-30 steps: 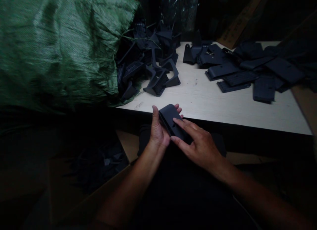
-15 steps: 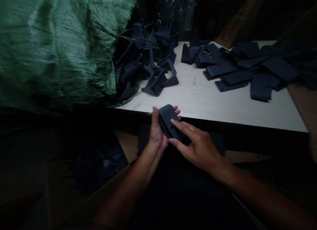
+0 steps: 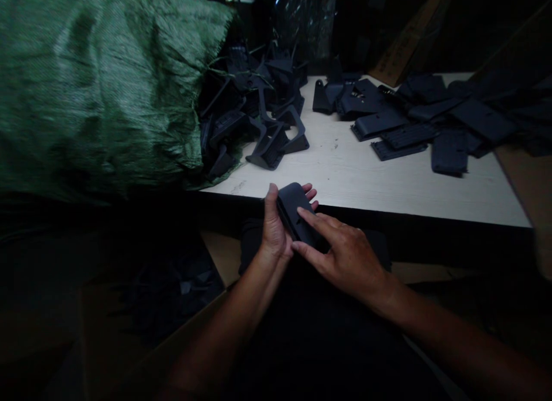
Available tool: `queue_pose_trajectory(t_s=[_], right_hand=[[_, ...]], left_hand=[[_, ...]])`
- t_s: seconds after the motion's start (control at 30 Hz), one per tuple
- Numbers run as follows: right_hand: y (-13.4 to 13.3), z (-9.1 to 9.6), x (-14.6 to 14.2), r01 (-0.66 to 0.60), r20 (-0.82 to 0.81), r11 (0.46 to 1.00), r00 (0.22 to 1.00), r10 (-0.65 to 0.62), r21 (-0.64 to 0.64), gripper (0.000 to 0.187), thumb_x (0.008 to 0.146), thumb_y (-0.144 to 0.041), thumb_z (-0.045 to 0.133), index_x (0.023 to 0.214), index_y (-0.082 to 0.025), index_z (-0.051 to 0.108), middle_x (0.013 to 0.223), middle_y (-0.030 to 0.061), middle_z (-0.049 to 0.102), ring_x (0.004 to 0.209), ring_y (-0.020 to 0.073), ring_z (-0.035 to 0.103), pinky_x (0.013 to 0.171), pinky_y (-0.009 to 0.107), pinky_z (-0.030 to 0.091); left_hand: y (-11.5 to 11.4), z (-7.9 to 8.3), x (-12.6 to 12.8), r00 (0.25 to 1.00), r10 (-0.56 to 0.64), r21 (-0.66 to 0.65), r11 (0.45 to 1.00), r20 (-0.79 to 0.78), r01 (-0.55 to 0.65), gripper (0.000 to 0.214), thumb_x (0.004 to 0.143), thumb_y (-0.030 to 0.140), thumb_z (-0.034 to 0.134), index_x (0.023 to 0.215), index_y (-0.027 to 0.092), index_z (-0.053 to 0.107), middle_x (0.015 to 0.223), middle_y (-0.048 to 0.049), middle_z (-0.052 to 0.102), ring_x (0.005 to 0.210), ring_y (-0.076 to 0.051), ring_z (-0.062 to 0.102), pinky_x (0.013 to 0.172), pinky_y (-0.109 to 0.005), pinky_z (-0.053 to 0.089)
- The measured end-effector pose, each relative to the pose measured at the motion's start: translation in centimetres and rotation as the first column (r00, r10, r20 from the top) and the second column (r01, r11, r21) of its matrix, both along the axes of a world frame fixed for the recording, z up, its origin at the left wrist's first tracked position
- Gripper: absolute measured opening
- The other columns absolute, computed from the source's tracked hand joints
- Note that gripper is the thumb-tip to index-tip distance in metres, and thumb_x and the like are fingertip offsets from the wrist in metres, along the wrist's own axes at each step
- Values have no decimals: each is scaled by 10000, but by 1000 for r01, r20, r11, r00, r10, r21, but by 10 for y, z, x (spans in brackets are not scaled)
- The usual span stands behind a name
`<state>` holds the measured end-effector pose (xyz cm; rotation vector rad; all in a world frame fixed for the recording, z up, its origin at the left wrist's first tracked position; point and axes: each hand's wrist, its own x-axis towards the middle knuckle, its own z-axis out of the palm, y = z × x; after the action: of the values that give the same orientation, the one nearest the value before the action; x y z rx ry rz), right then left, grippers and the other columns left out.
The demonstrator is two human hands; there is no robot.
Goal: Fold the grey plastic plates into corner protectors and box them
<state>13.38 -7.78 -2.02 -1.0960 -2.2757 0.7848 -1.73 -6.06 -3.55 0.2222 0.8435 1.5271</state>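
Note:
A dark grey plastic cover (image 3: 294, 201) with a rounded end and a small notch lies tilted in my left hand (image 3: 275, 231), just off the table's front edge. The left thumb stands along the near side of the cover, and the other fingertips show beyond its far side. My right hand (image 3: 345, 248) grips the lower end, its index finger on the top face by the notch and its thumb at the near lower edge. The cover's underside and the left palm are hidden.
On the white table (image 3: 328, 176) lie a pile of angular dark brackets (image 3: 271, 130), spilling from a green woven sack (image 3: 129, 90), and several flat dark covers (image 3: 401, 130) at right. Below left, an open cardboard box (image 3: 215, 254) holds dark parts. Another cardboard piece (image 3: 397, 56) leans at the back.
The view has shifted slightly. Both hands keep nearly the same hold on the cover; a thin light sliver beside the left thumb no longer shows.

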Motion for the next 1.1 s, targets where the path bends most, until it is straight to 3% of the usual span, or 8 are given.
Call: queue_pose_trajectory(t_s=[0.17, 0.33, 0.5, 0.63, 0.73, 0.8, 1.0, 1.1], right_hand=[[14, -4, -6, 65, -278, 981, 954, -115, -185, 548, 919, -459, 762, 1430, -318, 622, 1336, 68, 694, 1199, 283, 668, 1050, 454, 535], [36, -6, -19, -81, -574, 817, 751, -326, -571, 423, 873, -513, 783, 1153, -208, 700, 1088, 55, 755, 976, 227, 711, 832, 325, 580], [39, -1, -21, -192, -593, 727, 727, -346, -660, 440, 828, -528, 822, 1072, -176, 724, 948, 30, 744, 848, 197, 684, 747, 285, 542], [27, -4, -16, -214, -571, 720, 766, -296, -660, 396, 800, -460, 869, 1046, -185, 725, 907, 8, 709, 800, 171, 634, 688, 255, 504], [22, -5, -13, -314, -585, 660, 776, -236, -683, 415, 836, -440, 842, 1146, -193, 718, 1010, 21, 719, 885, 184, 641, 763, 270, 512], [20, -4, -10, -342, -602, 679, 777, -184, -650, 409, 850, -424, 832, 1169, -195, 718, 1073, 31, 718, 962, 203, 637, 830, 288, 507], [14, -5, -6, -184, -626, 887, 767, -139, -423, 299, 863, -403, 820, 1051, -190, 725, 978, 17, 705, 939, 209, 619, 882, 300, 480], [14, -5, -5, -184, -634, 902, 764, -118, -390, 355, 851, -406, 834, 1114, -194, 726, 1075, 33, 730, 1028, 237, 642, 945, 316, 484]], left_hand=[[-1, 5, 3, 1000, 13, 132, 991, 15, -14, 584, 899, 650, 549, 1061, 133, 766, 1186, -156, 782, 1288, -340, 647, 1078, -457, 516], [-3, 7, 15, 995, -98, 211, 973, 13, 94, 597, 860, 640, 583, 1158, 150, 747, 1379, -169, 700, 1403, -365, 550, 1124, -478, 469], [1, 10, 11, 990, -119, 187, 977, 78, 103, 607, 868, 627, 619, 1215, 139, 717, 1342, -180, 714, 1342, -360, 601, 1128, -479, 461], [14, 20, -11, 973, 34, -30, 999, 227, -28, 401, 954, 513, 559, 977, 135, 692, 903, -118, 786, 915, -248, 754, 996, -446, 552], [17, 30, -15, 985, 96, -119, 990, 145, -79, 228, 966, 357, 563, 835, 178, 615, 566, 8, 635, 588, -167, 665, 849, -387, 591], [14, 35, -10, 993, 110, -106, 989, 45, -105, 194, 960, 336, 576, 827, 196, 585, 521, 36, 585, 557, -162, 645, 788, -351, 590], [3, 49, 4, 971, 108, 35, 994, -213, -103, 199, 943, 326, 585, 791, 205, 543, 538, 49, 565, 597, -163, 671, 734, -292, 573], [4, 55, 4, 956, 105, 85, 993, -275, -84, 214, 945, 354, 590, 797, 208, 540, 553, 45, 577, 604, -172, 682, 718, -295, 574]])
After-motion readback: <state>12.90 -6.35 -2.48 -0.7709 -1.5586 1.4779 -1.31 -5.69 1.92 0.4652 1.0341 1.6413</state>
